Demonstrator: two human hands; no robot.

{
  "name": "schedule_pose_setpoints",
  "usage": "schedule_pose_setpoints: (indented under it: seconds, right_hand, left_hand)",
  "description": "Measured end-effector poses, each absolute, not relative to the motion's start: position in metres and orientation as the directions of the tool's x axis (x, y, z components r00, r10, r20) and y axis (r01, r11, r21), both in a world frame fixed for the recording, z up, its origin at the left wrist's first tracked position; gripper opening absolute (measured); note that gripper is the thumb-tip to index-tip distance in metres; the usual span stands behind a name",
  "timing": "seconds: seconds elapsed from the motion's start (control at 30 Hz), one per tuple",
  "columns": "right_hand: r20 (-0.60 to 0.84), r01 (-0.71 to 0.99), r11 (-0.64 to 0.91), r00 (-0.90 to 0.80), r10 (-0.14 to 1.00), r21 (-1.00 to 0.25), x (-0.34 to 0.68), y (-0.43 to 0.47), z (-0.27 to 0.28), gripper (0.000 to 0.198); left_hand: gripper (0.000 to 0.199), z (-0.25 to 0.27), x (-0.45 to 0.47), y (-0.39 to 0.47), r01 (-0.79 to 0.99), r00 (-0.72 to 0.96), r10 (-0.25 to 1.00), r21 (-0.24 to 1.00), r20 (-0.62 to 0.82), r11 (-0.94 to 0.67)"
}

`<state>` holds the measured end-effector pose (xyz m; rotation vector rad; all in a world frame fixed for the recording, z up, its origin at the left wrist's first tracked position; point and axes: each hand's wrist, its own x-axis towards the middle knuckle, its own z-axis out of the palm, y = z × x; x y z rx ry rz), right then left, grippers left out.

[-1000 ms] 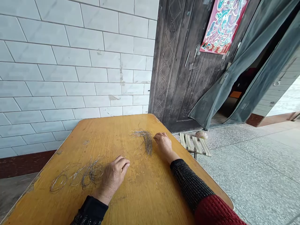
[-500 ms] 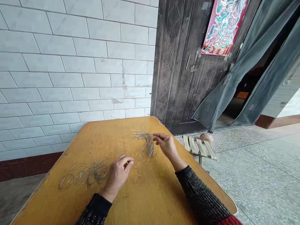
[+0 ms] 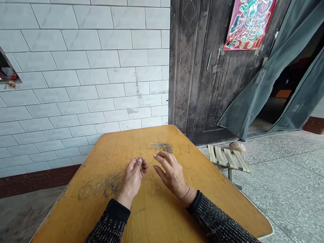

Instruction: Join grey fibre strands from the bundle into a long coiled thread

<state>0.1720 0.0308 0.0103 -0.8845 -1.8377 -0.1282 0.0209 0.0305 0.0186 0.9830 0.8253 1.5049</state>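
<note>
Over the middle of the wooden table (image 3: 157,209), my left hand (image 3: 134,175) pinches a thin wire (image 3: 151,162) that runs out both sides of the fingers. My right hand (image 3: 172,173) is just to its right, thumb and fingers apart, close to the wire's bent end; contact between them is hard to make out. Behind my right hand lies a bundle of thin wires (image 3: 162,145), partly hidden by the fingers. A loose heap of curled wires (image 3: 107,185) rests on the table left of my left hand.
A white tiled wall (image 3: 101,81) rises behind the table. To the right are a dark carved door (image 3: 197,84), a grey curtain (image 3: 250,101) and a strapped folding stool (image 3: 229,158) with a round object (image 3: 237,146) beside it.
My right hand has moved left from the wire bundle and its fingers have spread. A wire now shows in my left hand. The view has shifted slightly left.
</note>
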Motion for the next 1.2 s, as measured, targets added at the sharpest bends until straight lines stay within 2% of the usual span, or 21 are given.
schedule_pose_setpoints:
  seconds: [0.1, 0.2, 0.3, 0.4, 0.47, 0.53, 0.67, 0.8, 0.93, 1.07, 1.2]
  right_hand:
    - [0.667, 0.382, 0.618, -0.007, 0.745, -0.687, 0.164, 0.033, 0.005, 0.029]
    - [0.467, 0.095, 0.465, -0.004, 0.884, -0.880, 0.160, 0.037, 0.001, 0.019]
    - [0.336, -0.175, 0.334, 0.023, 0.942, -0.926, 0.161, 0.040, 0.003, 0.019]
    - [0.241, -0.380, 0.233, 0.027, 0.970, -0.895, 0.163, 0.039, 0.008, 0.025]
    - [0.218, -0.442, 0.194, -0.003, 0.976, -0.876, 0.163, 0.038, 0.010, 0.027]
    - [0.205, -0.465, 0.168, -0.030, 0.978, -0.869, 0.162, 0.036, 0.010, 0.027]
    - [0.150, -0.478, 0.098, -0.072, 0.986, -0.873, 0.160, 0.035, 0.007, 0.027]
    - [0.105, -0.510, 0.029, -0.120, 0.987, -0.860, 0.160, 0.038, 0.005, 0.031]
    - [0.132, -0.523, 0.077, -0.069, 0.989, -0.849, 0.162, 0.039, 0.003, 0.037]
    - [0.220, -0.402, 0.191, -0.025, 0.975, -0.895, 0.163, 0.040, 0.000, 0.037]
    - [0.298, -0.211, 0.272, -0.102, 0.949, -0.939, 0.164, 0.040, -0.005, 0.037]
  left_hand:
    - [0.032, 0.014, 0.013, 0.033, -0.247, -0.107, 0.976, 0.946, 0.190, -0.211]
    - [0.029, 0.008, 0.013, 0.031, -0.053, -0.083, 0.967, 0.968, 0.239, -0.244]
    - [0.027, 0.004, 0.017, 0.028, 0.022, -0.031, 0.967, 0.968, 0.252, -0.251]
    - [0.026, 0.005, 0.021, 0.025, -0.121, -0.021, 0.982, 0.974, 0.188, -0.189]
    - [0.026, 0.005, 0.023, 0.024, -0.238, -0.013, 0.989, 0.960, 0.148, -0.147]
    - [0.026, 0.005, 0.023, 0.024, -0.301, -0.019, 0.992, 0.946, 0.121, -0.121]
    - [0.025, 0.004, 0.021, 0.024, -0.287, -0.077, 0.990, 0.949, 0.116, -0.133]
    - [0.022, 0.005, 0.022, 0.022, -0.314, -0.036, 0.993, 0.942, 0.114, -0.119]
    - [0.022, 0.005, 0.024, 0.021, -0.280, -0.028, 0.991, 0.951, 0.129, -0.132]
    - [0.021, 0.005, 0.028, 0.019, -0.205, -0.035, 0.987, 0.966, 0.156, -0.160]
    - [0.020, 0.005, 0.030, 0.016, -0.114, -0.019, 0.984, 0.977, 0.179, -0.180]
